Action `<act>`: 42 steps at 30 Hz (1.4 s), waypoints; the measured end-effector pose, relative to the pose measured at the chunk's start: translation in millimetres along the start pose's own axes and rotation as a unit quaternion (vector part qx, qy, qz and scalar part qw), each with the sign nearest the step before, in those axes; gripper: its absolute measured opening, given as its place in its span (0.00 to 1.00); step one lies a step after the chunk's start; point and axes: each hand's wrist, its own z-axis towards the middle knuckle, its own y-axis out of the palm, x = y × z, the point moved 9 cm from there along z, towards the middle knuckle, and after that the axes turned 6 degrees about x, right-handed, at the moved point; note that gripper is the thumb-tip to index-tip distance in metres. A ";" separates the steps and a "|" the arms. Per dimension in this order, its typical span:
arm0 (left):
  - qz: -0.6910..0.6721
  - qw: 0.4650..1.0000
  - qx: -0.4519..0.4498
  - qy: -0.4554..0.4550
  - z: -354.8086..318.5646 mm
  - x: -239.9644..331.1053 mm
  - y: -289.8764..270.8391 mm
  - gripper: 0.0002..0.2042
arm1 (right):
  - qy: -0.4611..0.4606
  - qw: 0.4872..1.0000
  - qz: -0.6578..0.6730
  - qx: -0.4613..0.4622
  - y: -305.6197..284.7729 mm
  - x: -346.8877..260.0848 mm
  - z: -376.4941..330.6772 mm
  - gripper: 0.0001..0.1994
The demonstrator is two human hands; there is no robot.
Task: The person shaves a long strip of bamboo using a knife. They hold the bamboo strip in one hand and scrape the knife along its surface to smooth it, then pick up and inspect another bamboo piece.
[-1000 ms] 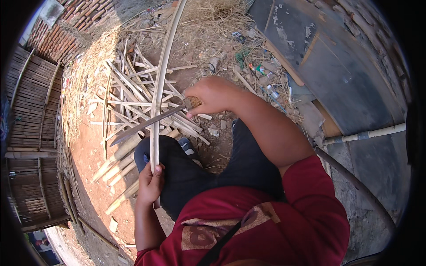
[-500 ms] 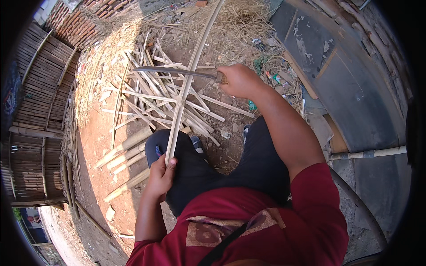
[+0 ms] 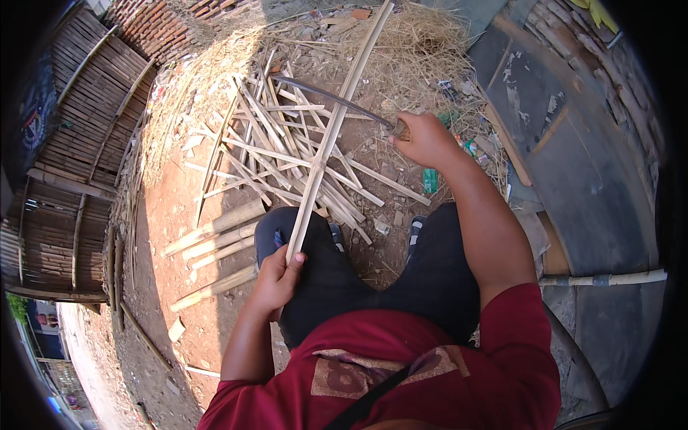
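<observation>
My left hand (image 3: 280,281) is closed round the near end of a long split bamboo strip (image 3: 319,159), beside my left knee. The strip slants away from me, up and to the right, with its hollow side showing. In my closed right hand (image 3: 428,141) is the short handle of a machete (image 3: 330,96). Its long dark blade points left and away, crossing the strip at its far half. Whether the edge touches the strip I cannot tell.
A loose pile of split bamboo strips (image 3: 266,147) lies on the dirt ahead. Uncut bamboo poles (image 3: 218,223) lie left of my knee. Straw (image 3: 423,43) and litter are at the back, dark panels (image 3: 573,165) at the right, and a slatted bamboo wall (image 3: 89,107) at the left.
The machete has tilted, its tip now pointing farther away from me. My left hand keeps its hold on the bamboo strip. The whole view has shifted slightly.
</observation>
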 end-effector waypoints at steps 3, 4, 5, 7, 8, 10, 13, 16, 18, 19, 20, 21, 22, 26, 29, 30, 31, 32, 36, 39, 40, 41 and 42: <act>-0.040 0.999 -0.013 -0.011 2.3 0.9 3.3 0.18 | -0.054 0.996 -0.019 -0.074 22.8 -23.1 -20.2 0.15; -0.056 0.998 -0.020 -0.019 2.2 0.8 5.0 0.16 | -0.097 0.987 -0.043 -0.123 32.2 -44.6 -28.9 0.15; -0.048 0.998 -0.021 -0.020 1.5 -0.2 5.0 0.16 | -0.138 0.973 -0.067 -0.170 39.8 -63.9 -39.1 0.15; -0.034 0.999 -0.021 -0.016 3.6 -0.5 4.3 0.16 | -0.167 0.964 -0.075 -0.194 42.5 -87.2 -48.6 0.14; -0.018 1.000 -0.013 -0.004 3.9 1.9 3.0 0.17 | -0.182 0.958 -0.079 -0.206 43.6 -92.6 -51.8 0.13; 0.013 1.000 -0.007 0.017 0.3 6.7 2.5 0.20 | -0.086 0.980 -0.054 -0.170 40.2 -46.9 -30.6 0.15; -0.007 1.000 -0.004 -0.012 -0.2 5.5 0.0 0.20 | 0.054 0.993 -0.001 -0.105 16.4 -2.1 -3.6 0.17; -0.017 1.000 0.001 -0.002 1.8 2.2 -0.5 0.19 | 0.000 0.996 -0.018 -0.083 15.0 -6.2 -5.0 0.20; -0.050 0.998 -0.014 -0.030 1.9 5.0 2.9 0.19 | -0.050 0.986 -0.042 -0.153 39.2 -27.9 -23.6 0.21; -0.066 0.997 -0.021 -0.044 1.3 5.1 5.0 0.19 | -0.091 0.980 -0.053 -0.168 46.0 -41.6 -32.4 0.20; -0.053 0.998 -0.022 -0.035 1.5 5.2 5.1 0.18 | -0.134 0.972 -0.064 -0.180 50.1 -56.8 -39.3 0.19; -0.040 0.999 -0.023 -0.025 1.3 3.9 4.3 0.18 | -0.178 0.962 -0.075 -0.193 51.5 -67.8 -44.4 0.17; -0.026 0.999 -0.022 -0.016 1.4 3.0 3.3 0.18 | -0.139 0.968 -0.065 -0.198 46.0 -62.0 -38.6 0.19; -0.085 0.996 -0.025 -0.029 0.5 -0.8 3.3 0.17 | 0.012 0.991 -0.027 -0.127 15.3 -11.9 -4.9 0.23; -0.152 0.987 -0.025 -0.049 -0.7 -6.4 3.8 0.16 | -0.020 0.999 0.001 -0.047 19.8 -4.7 -8.5 0.20; -0.148 0.987 -0.025 -0.051 -0.1 -7.4 5.6 0.16 | -0.051 0.998 0.012 -0.032 21.7 -17.6 -15.0 0.19; -0.145 0.988 -0.025 -0.053 1.2 -7.0 6.4 0.16 | -0.063 0.991 -0.010 -0.116 38.9 -28.0 -23.3 0.19; -0.142 0.988 -0.027 -0.056 1.4 -6.1 7.6 0.16 | -0.100 0.983 -0.036 -0.147 44.7 -49.7 -32.7 0.19; -0.084 0.995 -0.022 -0.041 -1.9 -0.3 3.5 0.17 | -0.182 0.960 -0.077 -0.196 54.7 -74.3 -42.8 0.19; -0.067 0.997 -0.024 -0.012 -1.0 0.3 4.1 0.18 | -0.055 0.996 0.021 -0.063 22.0 -14.6 -9.9 0.19; -0.069 0.997 -0.024 -0.014 -0.3 -0.6 4.3 0.18 | 0.017 0.998 -0.001 -0.057 6.3 5.6 -0.9 0.19; -0.070 0.997 -0.020 -0.015 -0.2 -1.1 4.0 0.18 | 0.085 0.995 -0.023 -0.053 -6.9 17.6 4.7 0.20; -0.072 0.997 -0.017 -0.017 0.2 -0.7 3.9 0.18 | 0.072 0.995 -0.014 -0.069 -3.6 12.2 3.3 0.20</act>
